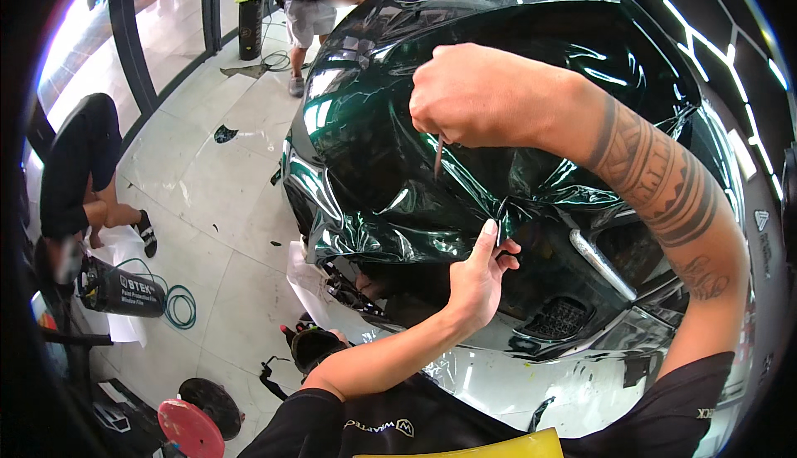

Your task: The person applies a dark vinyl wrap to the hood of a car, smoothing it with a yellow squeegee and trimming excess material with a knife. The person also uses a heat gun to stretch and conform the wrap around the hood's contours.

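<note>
Dark green glossy film (548,51), wrinkled and puckered toward its near edge, lies over the front of a car. My left hand (483,279) is closed in a pinch on a gathered fold of this film, its thumb pointing up. Farther forward, above the film, my right hand (461,97) is bent into a fist. A thin dark strip (438,157) sticks down out of that fist; its kind cannot be made out. Between the hands the film runs in tight creases. Just right of my left hand, a slim headlight (599,263) and a mesh grille (556,318) show uncovered.
At the far side a person (311,9) stands by the car. Another person in black (79,167) is at the left, near a black tank (123,288) with a coiled hose (180,307). A red round disc (191,429) stands at lower left. Film scraps (224,133) dot the tiled floor.
</note>
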A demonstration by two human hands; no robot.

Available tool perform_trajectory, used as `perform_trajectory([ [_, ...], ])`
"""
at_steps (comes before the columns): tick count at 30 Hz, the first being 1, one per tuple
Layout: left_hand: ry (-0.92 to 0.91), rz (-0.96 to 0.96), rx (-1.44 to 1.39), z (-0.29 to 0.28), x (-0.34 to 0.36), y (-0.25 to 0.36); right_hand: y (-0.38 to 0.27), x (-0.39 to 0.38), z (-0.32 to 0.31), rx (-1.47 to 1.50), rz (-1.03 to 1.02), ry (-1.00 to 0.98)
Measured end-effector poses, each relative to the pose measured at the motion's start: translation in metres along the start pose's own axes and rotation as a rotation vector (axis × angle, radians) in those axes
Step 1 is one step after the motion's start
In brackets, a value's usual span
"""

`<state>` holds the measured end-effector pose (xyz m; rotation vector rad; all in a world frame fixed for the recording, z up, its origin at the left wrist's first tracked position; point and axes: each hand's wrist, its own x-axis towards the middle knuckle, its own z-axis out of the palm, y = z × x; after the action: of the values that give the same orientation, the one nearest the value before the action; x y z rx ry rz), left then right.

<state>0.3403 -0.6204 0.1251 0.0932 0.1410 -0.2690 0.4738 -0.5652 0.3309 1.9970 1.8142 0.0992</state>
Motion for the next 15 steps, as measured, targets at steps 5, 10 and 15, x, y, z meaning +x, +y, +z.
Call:
perform_trajectory([
  [5,0.012,0.037,0.013,0.000,-0.003,0.003,-0.003,0.004,0.000,-0.033,0.108,-0.215],
  [10,0.012,0.071,0.035,0.001,-0.004,0.005,-0.014,0.008,-0.002,-0.130,0.089,-0.209],
  [15,0.002,0.107,0.049,-0.002,-0.002,0.006,-0.021,0.009,0.003,-0.174,0.084,-0.205],
])
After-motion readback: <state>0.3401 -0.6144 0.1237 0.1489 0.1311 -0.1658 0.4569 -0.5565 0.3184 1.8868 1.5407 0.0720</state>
